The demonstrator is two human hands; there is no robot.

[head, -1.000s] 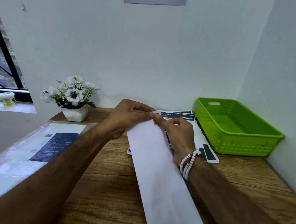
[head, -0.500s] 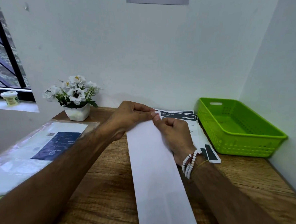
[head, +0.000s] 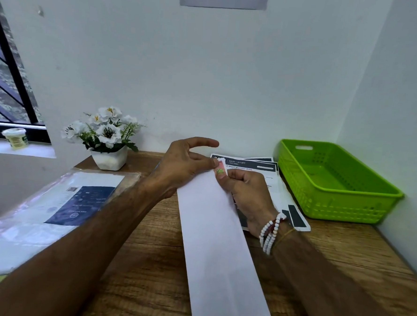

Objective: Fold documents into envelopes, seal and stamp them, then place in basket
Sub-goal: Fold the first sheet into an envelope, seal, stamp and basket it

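Wooden desk (head: 147,264), white walls (head: 207,72); envelope (head: 217,231), perhaps stamp (head: 220,169).

Wooden desk (head: 147,264): envelope (head: 217,244), documents (head: 263,166), basket (head: 345,212), flowerpot (head: 109,160), plastic packet (head: 40,220).

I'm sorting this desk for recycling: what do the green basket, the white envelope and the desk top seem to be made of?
The green basket looks like moulded plastic, glossy, with perforated walls and a cut-out handle. The white envelope looks like matte paper, thin with crisp edges. The desk top shows brown grain: wood or a wood-look laminate, I cannot tell which.
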